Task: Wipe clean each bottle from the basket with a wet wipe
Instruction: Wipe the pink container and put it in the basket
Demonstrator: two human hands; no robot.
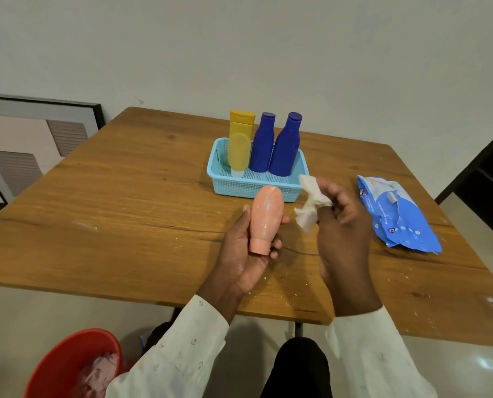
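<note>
The left hand [246, 248] curled its grip round the smeared peach plastic bottle [265, 219], cap down, presenting its side to the crumpled white wet wipe [311, 205] pinched at three o'clock by the right hand [343, 225].

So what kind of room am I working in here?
Probably a home room, not a workshop: a wooden table against a plain wall, tiled floor, and a red bin beside the seat.

Your red bucket [73, 366] is cut off by the bottom edge at near left. Your wipe pack's [397, 214] print is too small to read. The basket wall [256, 188] hides the bottle [262, 142] bases.
</note>
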